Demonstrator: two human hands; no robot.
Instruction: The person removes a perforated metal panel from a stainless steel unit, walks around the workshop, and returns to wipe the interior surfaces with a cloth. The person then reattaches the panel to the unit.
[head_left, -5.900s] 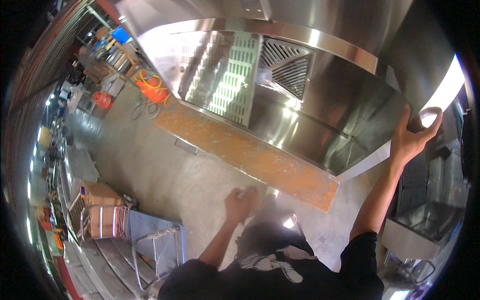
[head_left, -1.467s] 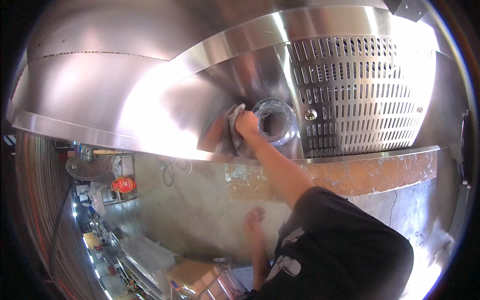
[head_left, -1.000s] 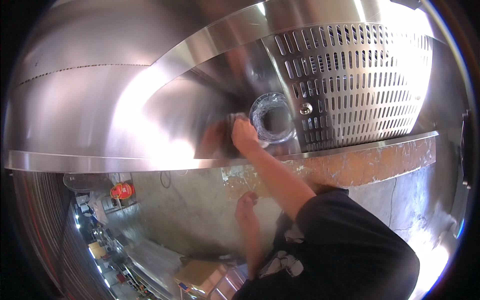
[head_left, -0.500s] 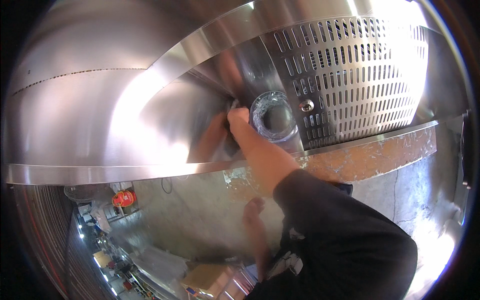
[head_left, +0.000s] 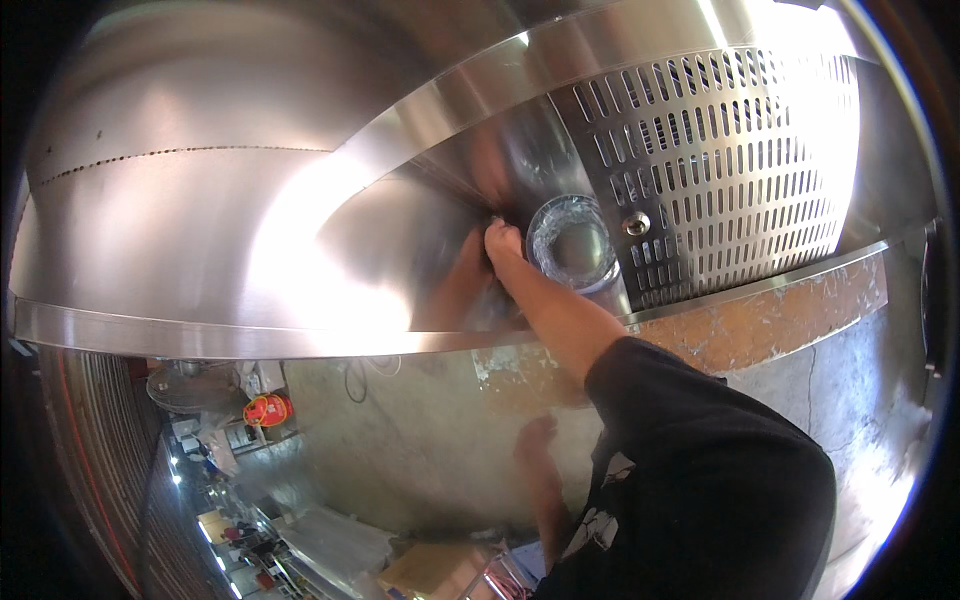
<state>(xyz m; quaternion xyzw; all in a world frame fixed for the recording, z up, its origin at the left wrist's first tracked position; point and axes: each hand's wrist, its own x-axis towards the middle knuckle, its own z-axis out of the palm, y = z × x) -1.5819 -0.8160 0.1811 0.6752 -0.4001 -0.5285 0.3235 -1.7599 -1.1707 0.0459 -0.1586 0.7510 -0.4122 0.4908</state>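
Observation:
My right arm reaches over a shiny stainless steel cabinet to an inner corner beside a steel wall. There my right hand is closed, its fingertips pressed into the seam. Whatever the fingers hold, if anything, is hidden or too small to name. Just right of that hand is a ring-shaped thing covered in crinkled clear film, not touched by the fingers. Lower down, off the steel and over the floor, hangs my left hand, too blurred to read its fingers. It touches nothing that I can see.
A slotted steel panel with a round lock stands to the right. Below the front edge runs a scratched brown board. On the floor at lower left are a red container, a round fan-like grille and a cardboard box.
The whole scene has shifted rightward and slightly down in view. My right hand stays at the same corner beside the ring. A small pale spot at its fingertips shows less now.

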